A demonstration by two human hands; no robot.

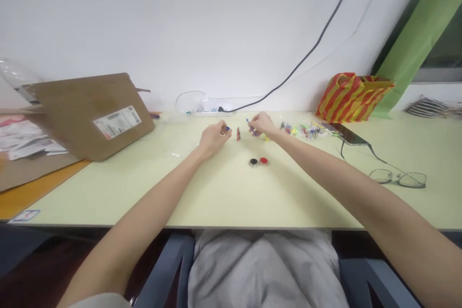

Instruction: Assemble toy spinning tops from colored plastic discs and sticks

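Note:
My left hand is closed in a pinch on a small dark blue piece, too small to name its kind. Across from it, my right hand grips a thin blue piece with a pointed upper end; its kind is unclear. A small red piece lies on the table between the two hands. Nearer to me, two small round clear containers sit side by side, one with a black centre and one with a red centre. A bit of yellow shows under my right hand.
Small colourful pieces in clear plastic lie right of my right hand. Further right are a phone with a cable, eyeglasses and a striped bag. A cardboard box stands left; a power strip lies by the wall.

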